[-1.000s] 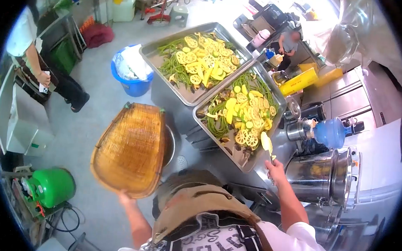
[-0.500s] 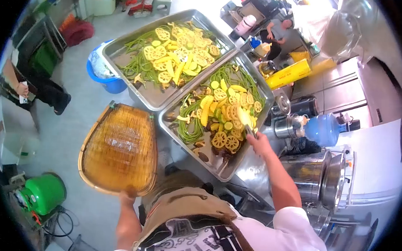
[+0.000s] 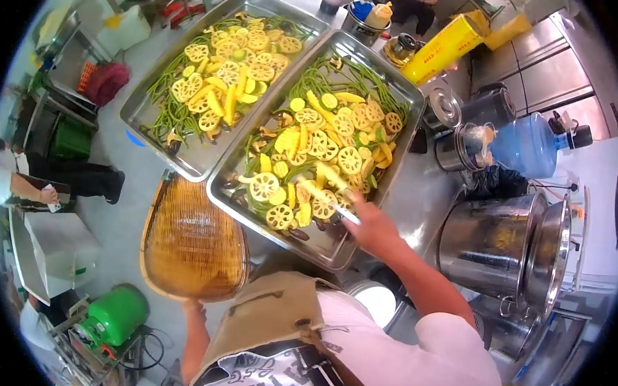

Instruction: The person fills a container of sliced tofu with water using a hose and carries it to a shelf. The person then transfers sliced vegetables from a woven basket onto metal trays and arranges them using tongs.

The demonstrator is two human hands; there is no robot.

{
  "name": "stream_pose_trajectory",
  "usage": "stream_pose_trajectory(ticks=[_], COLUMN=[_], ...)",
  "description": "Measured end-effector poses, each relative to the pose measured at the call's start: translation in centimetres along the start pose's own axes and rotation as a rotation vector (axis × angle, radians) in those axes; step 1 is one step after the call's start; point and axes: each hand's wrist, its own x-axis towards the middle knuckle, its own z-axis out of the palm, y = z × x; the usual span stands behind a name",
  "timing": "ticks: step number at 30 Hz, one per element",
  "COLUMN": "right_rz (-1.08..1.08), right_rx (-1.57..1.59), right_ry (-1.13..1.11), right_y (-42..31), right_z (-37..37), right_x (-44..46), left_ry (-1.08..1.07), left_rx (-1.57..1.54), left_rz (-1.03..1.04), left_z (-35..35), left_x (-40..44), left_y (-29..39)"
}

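My right hand (image 3: 375, 227) is closed round a pair of tongs (image 3: 323, 193), whose tips are down among the vegetables in the nearer metal tray (image 3: 331, 248). That tray holds lotus root slices (image 3: 264, 187), green beans, zucchini rounds, yellow strips and mushrooms. A second metal tray (image 3: 135, 109) with similar vegetables lies against its left side. Low on the left, my left hand (image 3: 194, 305) is at the bottom rim of a woven bamboo basket (image 3: 195, 240), its fingers mostly hidden under the rim. The basket is tilted and its inside shows no food.
Right of the trays are a lidded steel pot (image 3: 490, 235), a blue water jug (image 3: 528, 147) and a smaller steel pot (image 3: 456, 150). A yellow box (image 3: 443, 48) lies behind. A person's hand (image 3: 48, 195) holds a phone at left, near a green gas cylinder (image 3: 117, 316).
My right hand has carried the tongs leftward, deeper into the nearer tray. The view has shifted closer to the trays. My left hand remains at the basket.
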Motion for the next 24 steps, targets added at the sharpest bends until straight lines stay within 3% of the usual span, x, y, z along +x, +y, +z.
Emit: stream_pose_trajectory(ticks=[2, 4, 8, 11, 14, 15, 16, 18, 19, 22, 24], right_rz=[0.184, 0.216, 0.208, 0.279, 0.18, 0.257, 0.094, -0.022, 0.032, 0.16, 0.189], right_rx=[-0.209, -0.259, -0.268, -0.259, -0.072, -0.067, -0.225, -0.351, -0.37, -0.408, -0.414], right_ry=[-0.033, 0.014, 0.17, 0.218, 0.142, -0.059, -0.038, -0.007, -0.01, 0.014, 0.072], right_y=[1.5, 5.7, 11.1, 12.2, 7.3, 4.2, 5.1, 5.9, 6.8, 10.7, 12.7], right_z=[-2.5, -1.8, -3.4, -5.8, -7.8, -8.7, -5.8, -4.4, -4.4, -5.8, -6.7], right_x=[0.0, 1.9, 8.9, 12.6, 11.8, 11.0, 11.0, 11.2, 12.0, 15.9, 18.2], left_ry=[0.008, -0.004, -0.078, -0.043, -0.095, -0.063, -0.031, -0.037, -0.038, -0.147, -0.122], left_rx=[0.002, 0.002, 0.309, 0.273, 0.046, 0.0, -0.043, 0.477, 0.741, 1.153, 1.192], left_rz=[0.033, 0.09, 0.352, 0.289, 0.22, 0.19, 0.159, 0.479, 0.637, 1.263, 1.235], left_z=[-0.4, -0.7, -0.6, 1.0, -0.2, -0.8, -1.6, -3.1, -3.7, -4.9, -5.1], left_x=[-1.1, -3.1, -10.4, -14.0, -10.0, -8.3, -6.9, -4.6, -4.4, -4.1, -2.8], left_y=[0.9, 2.3, 4.9, 6.7, 3.7, 2.4, 1.1, -1.4, -2.1, -3.2, -4.6])
